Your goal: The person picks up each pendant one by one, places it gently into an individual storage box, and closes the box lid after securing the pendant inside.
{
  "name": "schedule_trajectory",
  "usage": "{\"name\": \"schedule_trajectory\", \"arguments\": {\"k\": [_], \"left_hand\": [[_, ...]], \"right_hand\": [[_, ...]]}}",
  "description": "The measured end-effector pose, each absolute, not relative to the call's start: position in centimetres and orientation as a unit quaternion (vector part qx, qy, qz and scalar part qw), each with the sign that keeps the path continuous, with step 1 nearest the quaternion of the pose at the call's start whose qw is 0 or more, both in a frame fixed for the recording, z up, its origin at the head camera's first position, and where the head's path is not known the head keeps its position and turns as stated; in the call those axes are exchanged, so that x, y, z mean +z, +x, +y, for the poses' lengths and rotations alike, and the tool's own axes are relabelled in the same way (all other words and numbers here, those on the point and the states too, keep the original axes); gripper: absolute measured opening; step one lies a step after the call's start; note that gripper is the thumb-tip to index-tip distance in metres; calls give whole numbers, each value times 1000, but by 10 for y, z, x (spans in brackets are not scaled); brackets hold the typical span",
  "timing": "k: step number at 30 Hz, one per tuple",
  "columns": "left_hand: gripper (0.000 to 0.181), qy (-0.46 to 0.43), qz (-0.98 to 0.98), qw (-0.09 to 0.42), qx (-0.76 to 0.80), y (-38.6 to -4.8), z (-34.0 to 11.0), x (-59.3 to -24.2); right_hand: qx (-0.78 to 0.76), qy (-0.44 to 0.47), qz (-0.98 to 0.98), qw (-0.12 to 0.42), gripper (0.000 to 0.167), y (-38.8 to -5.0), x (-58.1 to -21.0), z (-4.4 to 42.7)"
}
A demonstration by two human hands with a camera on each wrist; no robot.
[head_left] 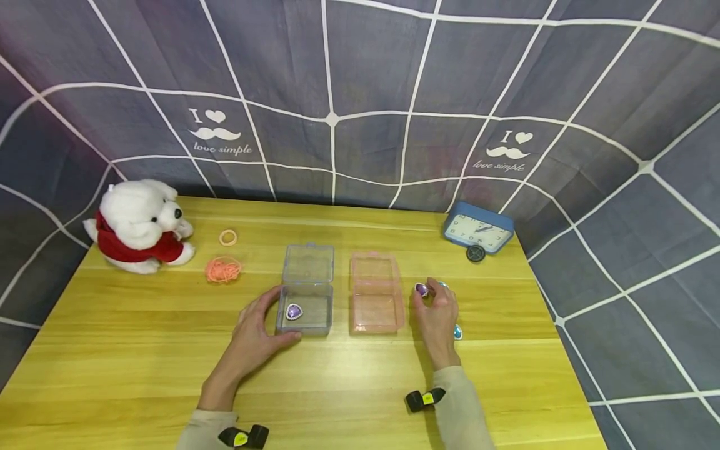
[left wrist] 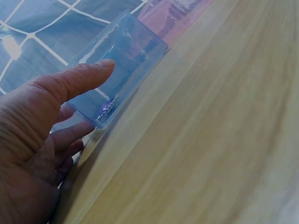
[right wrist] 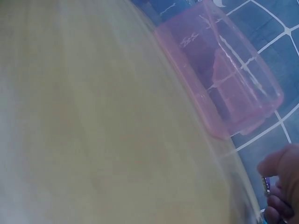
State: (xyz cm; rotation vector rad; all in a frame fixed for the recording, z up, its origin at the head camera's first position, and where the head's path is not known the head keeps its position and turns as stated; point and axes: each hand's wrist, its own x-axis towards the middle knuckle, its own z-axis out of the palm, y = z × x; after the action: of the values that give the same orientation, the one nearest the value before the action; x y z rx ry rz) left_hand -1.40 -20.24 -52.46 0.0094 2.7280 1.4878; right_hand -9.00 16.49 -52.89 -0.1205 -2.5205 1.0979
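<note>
My left hand (head_left: 250, 342) holds the near left corner of a clear bluish plastic box (head_left: 316, 323), thumb at its front wall and fingers along the left side. The box's lid (head_left: 308, 264) is folded back. Inside lies a purple gem with a silvery beaded rim (head_left: 294, 312), also visible through the wall in the left wrist view (left wrist: 108, 109). Between thumb and fingers my right hand (head_left: 437, 320) pinches another purple gem (head_left: 421, 289), right of an open pink plastic box (head_left: 375, 312). Blue gems (head_left: 458, 332) lie beside that hand, one partly hidden behind it.
A white plush dog (head_left: 137, 219) in red sits at the back left. Near it lie a coil of orange string (head_left: 223, 270) and a small ring (head_left: 228, 237). At the back right stand a blue clock (head_left: 479, 229) and a black round disc (head_left: 475, 253). A grid-patterned curtain (head_left: 371, 75) hangs behind the table.
</note>
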Motion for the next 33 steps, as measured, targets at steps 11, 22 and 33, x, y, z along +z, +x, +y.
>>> {"name": "schedule_trajectory", "arguments": {"k": [11,22,33], "left_hand": [[102,1,879,19,476,-15,-202,-526],[102,3,879,15,477,-15,-202,-526],[102,2,878,13,478,-14,-201,-527]], "right_hand": [[383,-38,-900,205,40,-89,-518,163],[383,-30,-900,207,40,-87,-508,159],[379,-9,-894,238,39,-87,-497,154]]}}
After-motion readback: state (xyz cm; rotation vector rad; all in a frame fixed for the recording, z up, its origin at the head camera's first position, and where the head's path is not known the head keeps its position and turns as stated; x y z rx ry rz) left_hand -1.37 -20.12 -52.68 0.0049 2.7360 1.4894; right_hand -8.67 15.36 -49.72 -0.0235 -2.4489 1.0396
